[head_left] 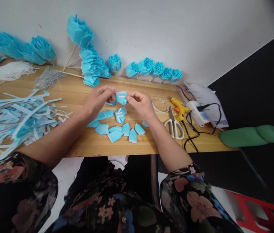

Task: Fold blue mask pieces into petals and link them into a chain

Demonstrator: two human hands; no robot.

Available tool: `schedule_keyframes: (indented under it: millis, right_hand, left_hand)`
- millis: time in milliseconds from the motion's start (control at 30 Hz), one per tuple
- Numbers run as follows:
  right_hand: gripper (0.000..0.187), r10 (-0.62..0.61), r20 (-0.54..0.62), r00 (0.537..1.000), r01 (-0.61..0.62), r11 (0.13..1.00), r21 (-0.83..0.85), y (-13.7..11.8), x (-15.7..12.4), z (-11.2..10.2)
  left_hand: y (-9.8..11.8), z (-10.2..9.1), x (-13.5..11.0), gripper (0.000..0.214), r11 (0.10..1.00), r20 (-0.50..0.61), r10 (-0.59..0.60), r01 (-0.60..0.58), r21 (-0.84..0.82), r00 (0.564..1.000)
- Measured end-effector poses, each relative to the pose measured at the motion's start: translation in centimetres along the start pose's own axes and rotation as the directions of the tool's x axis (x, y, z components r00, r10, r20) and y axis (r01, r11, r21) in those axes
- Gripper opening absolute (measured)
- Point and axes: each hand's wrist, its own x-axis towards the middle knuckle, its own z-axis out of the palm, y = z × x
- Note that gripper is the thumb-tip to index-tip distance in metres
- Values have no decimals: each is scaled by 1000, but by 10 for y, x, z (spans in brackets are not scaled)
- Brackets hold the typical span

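Between my two hands is a blue petal (121, 98), raised just above the table, with a short white tape strip across it. My right hand (140, 103) pinches its right edge between thumb and forefinger. At its left edge, the fingers of my left hand (102, 97) are closed, fingertips against the petal. Below lies a petal piece with several white strips on it (120, 115). Several loose blue petals (125, 129) are spread in front of me; some are partly hidden behind my forearms.
A tape roll (160, 105), scissors (174, 124), a yellow glue gun (180, 108) and a white power strip (198, 113) with cords lie right. Blue paper scraps (17, 118) heap at left. Finished blue flowers (146, 66) line the wall. A green bottle-shaped object (251, 136) juts past the table's right end.
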Motion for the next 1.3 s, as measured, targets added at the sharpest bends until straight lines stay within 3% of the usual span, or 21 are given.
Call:
schedule_keyframes:
  millis: [100,200,300,667,1100,1233,1300]
  right_hand:
    - [18,-32,-37,999,29,997,-74,-1,-1,1]
    - [17,-78,-45,996,71,988,-138,-3,-3,3]
    - [16,-141,-40,989,133,979,-154,-4,-5,6]
    - [11,-300,-10,954,278,898,-340,1,-9,9]
    - [12,-277,-7,961,258,904,-341,0,-9,8]
    - [13,-202,-24,979,190,951,-245,1,-6,7]
    - [14,-138,-51,989,128,979,-160,4,-2,3]
  left_hand:
    - [4,2,-5,25,980,-45,131,-122,159,990]
    - [7,5,-10,17,886,53,242,-243,396,969]
    - [5,7,-11,11,796,109,303,-315,516,947]
    - [-1,8,-10,6,775,50,266,-244,583,963]
    - [-1,7,-12,12,729,62,293,-265,632,954]
    - [2,7,-9,9,740,48,271,-240,628,961]
    - [14,1,-5,9,762,-19,251,-185,620,968]
